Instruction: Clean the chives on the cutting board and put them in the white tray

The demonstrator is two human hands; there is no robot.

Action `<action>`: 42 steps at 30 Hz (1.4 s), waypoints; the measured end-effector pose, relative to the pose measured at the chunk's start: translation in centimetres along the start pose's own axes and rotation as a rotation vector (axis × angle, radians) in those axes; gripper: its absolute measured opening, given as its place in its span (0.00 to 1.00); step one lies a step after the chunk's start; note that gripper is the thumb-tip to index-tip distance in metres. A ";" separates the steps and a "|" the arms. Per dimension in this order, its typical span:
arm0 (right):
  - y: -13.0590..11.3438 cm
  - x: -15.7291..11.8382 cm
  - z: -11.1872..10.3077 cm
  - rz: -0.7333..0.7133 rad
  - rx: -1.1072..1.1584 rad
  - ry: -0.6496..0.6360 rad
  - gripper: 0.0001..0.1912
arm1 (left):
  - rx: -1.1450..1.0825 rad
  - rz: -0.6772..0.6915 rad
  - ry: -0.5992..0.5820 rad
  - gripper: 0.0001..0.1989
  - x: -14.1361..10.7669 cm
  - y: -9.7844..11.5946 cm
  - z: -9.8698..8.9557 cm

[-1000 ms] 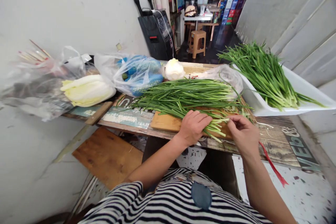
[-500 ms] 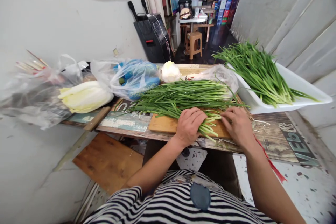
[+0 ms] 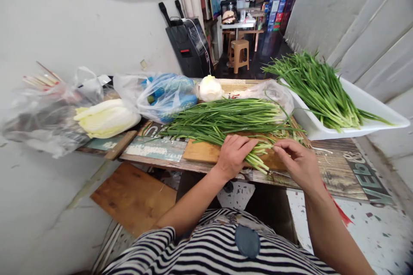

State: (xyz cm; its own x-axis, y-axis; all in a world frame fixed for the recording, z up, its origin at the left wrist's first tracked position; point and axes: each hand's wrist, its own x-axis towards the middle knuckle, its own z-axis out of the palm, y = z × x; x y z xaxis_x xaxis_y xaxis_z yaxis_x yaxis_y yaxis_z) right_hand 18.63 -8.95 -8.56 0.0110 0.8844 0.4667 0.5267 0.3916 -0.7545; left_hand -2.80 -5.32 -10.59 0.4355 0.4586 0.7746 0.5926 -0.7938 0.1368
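My left hand (image 3: pixel 235 157) is wrapped around a small bunch of garlic chives (image 3: pixel 258 162), whose pale stem ends stick out to the right of my fingers. Just right of those ends is my right hand (image 3: pixel 298 161), thumb and fingers pinched together; whatever is between them is too small to make out. Beneath the bunch lies a wooden cutting board (image 3: pixel 201 151), partly covered. A larger heap of chives (image 3: pixel 226 114) stretches across the table behind my left hand, with bits of trimmed stem near its right end.
At the right stands a white plastic tray (image 3: pixel 387 114) holding more chives (image 3: pixel 319 90). Napa cabbage (image 3: pixel 108 118), a bagged blue item (image 3: pixel 171 94) and a round white vegetable (image 3: pixel 210 88) line the table's left and back. A crumpled clear bag (image 3: pixel 277 94) lies behind the heap.
My right hand has turned and drawn slightly right and toward me, away from the stem ends. My left hand keeps its hold on the bunch, nearly in place.
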 end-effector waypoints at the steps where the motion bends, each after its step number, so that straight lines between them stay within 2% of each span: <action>1: 0.0 0.0 -0.1 0.001 0.010 -0.002 0.06 | -0.005 0.003 0.019 0.22 0.0 0.0 0.0; 7: -0.4 0.0 -0.1 -0.010 0.014 -0.024 0.06 | -0.078 0.023 0.072 0.20 -0.1 0.1 -0.4; 11: -0.8 0.0 0.3 -0.021 0.034 -0.025 0.06 | -0.069 0.043 0.011 0.16 0.1 0.0 -0.3; 14: -1.1 -0.2 0.4 0.038 0.051 -0.026 0.08 | -0.028 0.040 -0.032 0.14 0.1 0.0 0.0; 19: -1.4 -0.3 0.6 0.084 -0.014 -0.177 0.14 | 0.008 0.083 -0.036 0.15 -0.1 0.0 0.3; 22: -1.2 0.2 0.2 0.138 -0.026 -0.266 0.13 | 0.032 0.134 -0.028 0.14 -0.1 -0.1 0.2; 24: -0.7 0.8 -0.6 0.238 -0.026 -0.229 0.13 | 0.033 0.134 -0.024 0.14 -0.1 -0.2 0.2; 26: 0.2 1.5 -1.4 0.296 -0.098 -0.094 0.17 | 0.024 0.115 -0.009 0.14 -0.1 -0.2 0.2; 28: 1.3 2.3 -1.8 0.226 -0.249 0.006 0.17 | 0.014 0.087 0.027 0.13 -0.2 -0.2 0.2; 29: 1.8 2.7 -1.8 0.150 -0.338 0.002 0.16 | 0.014 0.074 0.042 0.13 -0.2 -0.1 0.1; 31: 2.7 3.2 -1.1 -0.007 -0.500 -0.099 0.14 | 0.020 0.055 0.055 0.12 -0.1 0.0 0.1; 34: 3.1 3.6 0.3 -0.123 -0.658 -0.192 0.12 | 0.012 0.057 0.024 0.11 0.1 0.1 0.0; 36: 2.8 3.5 0.7 -0.177 -0.678 -0.163 0.13 | 0.008 0.064 -0.027 0.10 0.3 0.1 0.0; 39: 2.1 3.0 0.2 -0.221 -0.620 -0.072 0.14 | 0.053 0.064 -0.124 0.10 0.4 0.1 0.0; 42: 1.8 2.3 -0.7 -0.132 -0.550 0.023 0.13 | 0.102 0.091 -0.195 0.11 0.4 0.2 -0.2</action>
State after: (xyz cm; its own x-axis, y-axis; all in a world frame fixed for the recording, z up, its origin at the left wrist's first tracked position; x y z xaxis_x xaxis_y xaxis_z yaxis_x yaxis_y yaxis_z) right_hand 20.20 -6.42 -8.49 -0.0693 0.8288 0.5553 0.8902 0.3026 -0.3406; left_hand -2.59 -5.35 -10.12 0.6067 0.4637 0.6457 0.6062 -0.7953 0.0015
